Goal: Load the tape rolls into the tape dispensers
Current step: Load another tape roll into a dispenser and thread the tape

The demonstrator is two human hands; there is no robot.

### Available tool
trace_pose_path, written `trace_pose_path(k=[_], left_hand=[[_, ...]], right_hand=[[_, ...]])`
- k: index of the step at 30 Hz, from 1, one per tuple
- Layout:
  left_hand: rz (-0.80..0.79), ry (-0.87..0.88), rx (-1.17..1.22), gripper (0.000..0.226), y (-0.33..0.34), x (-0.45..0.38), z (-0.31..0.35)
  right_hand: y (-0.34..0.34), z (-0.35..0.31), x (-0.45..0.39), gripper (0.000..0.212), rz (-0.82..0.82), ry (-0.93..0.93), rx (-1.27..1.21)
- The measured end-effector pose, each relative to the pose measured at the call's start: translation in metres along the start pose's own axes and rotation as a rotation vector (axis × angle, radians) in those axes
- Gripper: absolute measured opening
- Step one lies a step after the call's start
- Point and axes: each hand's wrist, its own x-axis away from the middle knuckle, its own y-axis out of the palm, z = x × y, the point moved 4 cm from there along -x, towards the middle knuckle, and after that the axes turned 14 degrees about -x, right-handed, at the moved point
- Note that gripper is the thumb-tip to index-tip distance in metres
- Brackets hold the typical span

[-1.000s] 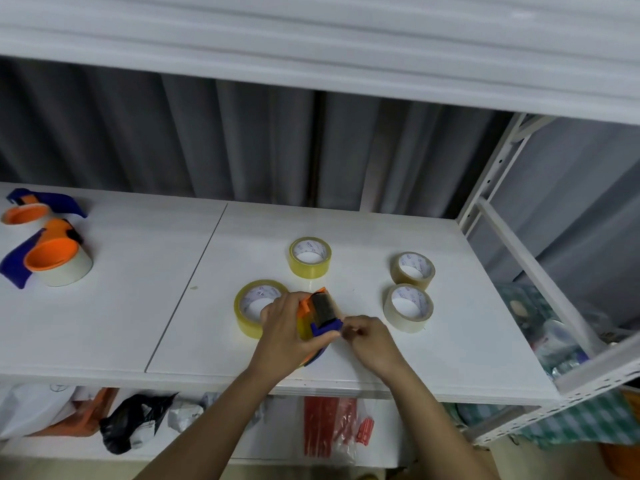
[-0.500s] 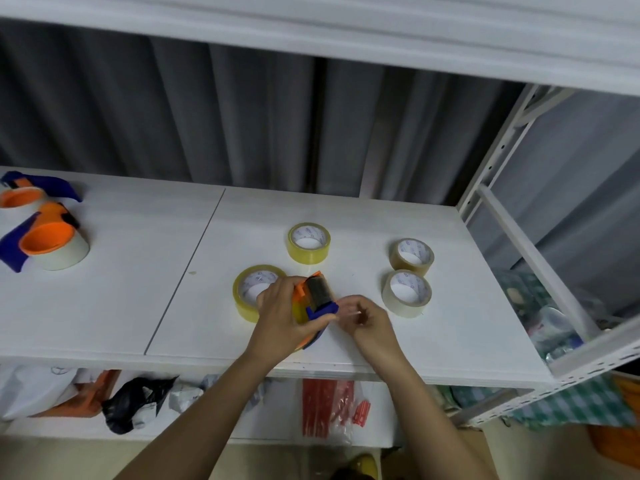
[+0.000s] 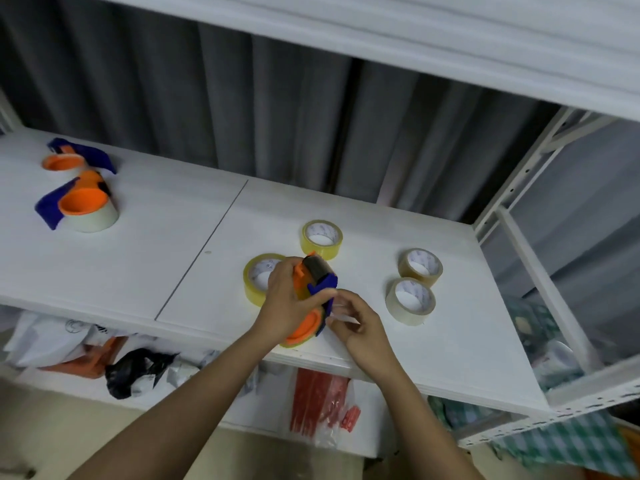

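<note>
The white shelf (image 3: 138, 258) of a metal rack, backed by a grey curtain (image 3: 242, 98), carries two loaded dispensers (image 3: 79, 206) far left and four loose tape rolls (image 3: 322, 237) mid-right. At its front edge the left hand (image 3: 287, 306) has its grip closed round an orange-and-blue tape dispenser (image 3: 311, 292), a yellowish roll seated in it. The right hand (image 3: 360, 323) pinches the clear tape end (image 3: 341, 311) just beside the blue blade guard. The likely risk: the sticky end folds onto itself or misses the roller, or the dispenser slips off the edge.
</note>
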Motion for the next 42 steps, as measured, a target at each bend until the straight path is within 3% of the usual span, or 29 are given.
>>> trace_pose_path(k=[7,10,15,19,23,25,28,31,34,38,42], left_hand=[[0.175,-0.159,0.153,0.05,-0.015,0.006,0.033],[0.173,-0.263,0.255,0.057,-0.016,0.012,0.045],[0.139,-0.312,0.29,0.062,-0.021,0.022,0.057],[-0.031,-0.278,0.312,0.054,-0.03,0.031,0.054],[0.023,-0.232,0.324,0.033,-0.05,0.048,0.041],[0.041,-0.212,0.303,0.023,-0.058,0.056,0.032],[-0.006,-0.197,0.262,0.029,-0.068,0.063,0.02],[-0.036,-0.104,0.244,0.027,-0.082,0.064,0.012],[-0.024,-0.084,0.161,0.026,-0.104,0.06,-0.003],[0.079,-0.099,0.183,0.018,-0.152,0.052,-0.032],[0.173,-0.128,0.196,0.028,-0.21,0.043,-0.073]], right_hand=[[0.016,-0.015,0.008,0.117,-0.203,-0.082,0.266],[0.019,-0.019,0.013,0.133,-0.208,-0.061,0.245],[0.02,-0.024,0.018,0.127,-0.236,-0.063,0.179],[0.015,-0.02,0.018,0.122,-0.181,-0.126,0.085],[0.018,-0.011,0.016,0.115,-0.18,-0.083,-0.114],[0.024,-0.011,0.011,0.106,-0.183,-0.047,-0.233],[0.038,-0.015,-0.001,0.088,-0.172,0.043,-0.375],[0.065,-0.017,-0.012,0.071,-0.234,0.239,-0.578],[0.102,-0.022,-0.024,0.064,-0.283,0.314,-0.632],[0.163,-0.034,-0.045,0.074,-0.325,0.334,-0.638],[0.232,-0.041,-0.064,0.081,-0.423,0.364,-0.575]])
